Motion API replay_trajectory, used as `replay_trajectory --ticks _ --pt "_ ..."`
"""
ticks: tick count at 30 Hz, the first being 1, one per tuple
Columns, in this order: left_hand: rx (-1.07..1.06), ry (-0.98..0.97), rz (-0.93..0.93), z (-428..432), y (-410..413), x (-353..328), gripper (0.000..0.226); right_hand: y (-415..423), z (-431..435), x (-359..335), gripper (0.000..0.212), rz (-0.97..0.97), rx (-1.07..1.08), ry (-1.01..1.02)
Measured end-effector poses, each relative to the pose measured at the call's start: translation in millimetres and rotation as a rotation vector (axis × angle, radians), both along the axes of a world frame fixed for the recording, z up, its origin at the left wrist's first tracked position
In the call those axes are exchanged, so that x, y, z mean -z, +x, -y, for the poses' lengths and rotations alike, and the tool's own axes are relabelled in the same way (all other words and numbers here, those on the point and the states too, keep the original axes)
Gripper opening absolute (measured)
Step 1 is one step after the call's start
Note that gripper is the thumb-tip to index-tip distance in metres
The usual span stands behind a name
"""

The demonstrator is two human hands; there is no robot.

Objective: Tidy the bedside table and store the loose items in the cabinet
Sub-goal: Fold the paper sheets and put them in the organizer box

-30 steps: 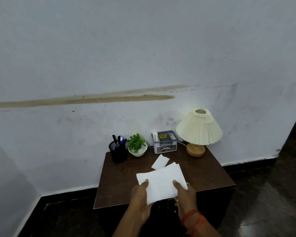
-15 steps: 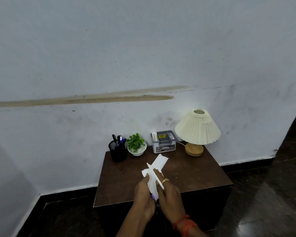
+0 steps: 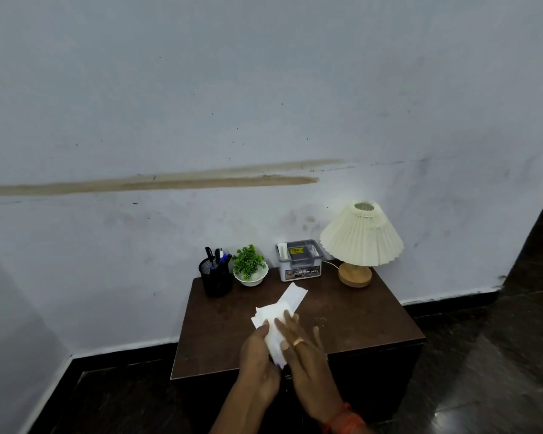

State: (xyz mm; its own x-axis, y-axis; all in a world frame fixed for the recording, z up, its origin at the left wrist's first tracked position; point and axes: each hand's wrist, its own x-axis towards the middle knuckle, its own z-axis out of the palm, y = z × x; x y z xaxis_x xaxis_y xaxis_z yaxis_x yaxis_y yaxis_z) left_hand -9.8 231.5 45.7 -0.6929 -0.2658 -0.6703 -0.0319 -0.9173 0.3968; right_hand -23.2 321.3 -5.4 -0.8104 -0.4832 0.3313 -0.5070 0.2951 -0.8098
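Note:
A dark brown bedside table (image 3: 351,317) stands against the wall. Both my hands hold a stack of white papers (image 3: 271,317) upright above the table's front half. My left hand (image 3: 259,361) grips the stack from the left. On the stack's right face my right hand (image 3: 304,349), wearing a gold ring, lies flat with fingers extended. Another white sheet (image 3: 293,294) shows just behind the stack; I cannot tell whether it rests on the table or belongs to the stack. The cabinet front below the table top is dark and mostly hidden by my arms.
Along the table's back edge stand a black mesh pen holder (image 3: 215,277), a small green plant in a white bowl (image 3: 250,269), a grey organiser box (image 3: 300,260) and a cream pleated lamp (image 3: 361,239) on a wooden base. Dark floor (image 3: 483,371) surrounds the table.
The papers, held flat and spread between my hands a second ago, are now turned on edge and pressed together. My right hand has opened flat against them.

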Motion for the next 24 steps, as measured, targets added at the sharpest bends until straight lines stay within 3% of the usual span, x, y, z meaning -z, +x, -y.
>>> replay_trajectory --ticks 2,5,8,10,13,19,22,24 --pt "0.084 -0.021 -0.106 -2.1 8.6 -7.7 0.046 -4.9 -3.3 -3.0 0.038 0.258 0.145 -0.317" --pt "0.041 -0.103 -0.178 2.8 10.5 6.1 0.041 -18.7 -4.5 -6.9 0.029 0.783 0.230 -0.693" --pt "0.069 -0.167 -0.136 -3.8 11.2 1.9 0.036 -15.1 -3.0 -15.2 0.023 1.119 0.103 -0.875" --pt "0.086 -0.143 -0.185 -6.7 11.8 3.0 0.031 -9.1 -0.8 -16.6 0.032 1.206 0.017 -0.916" --pt "0.097 -0.122 -0.185 -10.0 13.0 4.2 0.035 -8.8 6.2 -11.2 0.039 1.213 0.018 -0.967" --pt "0.114 -0.150 -0.138 -9.6 11.6 -1.0 0.031 -13.2 19.2 0.8 0.027 1.099 0.253 -0.897" --pt "0.082 -0.188 -0.146 -10.5 13.1 -2.7 0.026 -11.4 18.8 4.6 0.023 0.876 0.294 -0.651" --pt "0.038 -0.235 -0.124 -9.4 12.9 1.0 0.029 -7.9 13.5 6.0 0.023 0.598 0.249 -0.447"
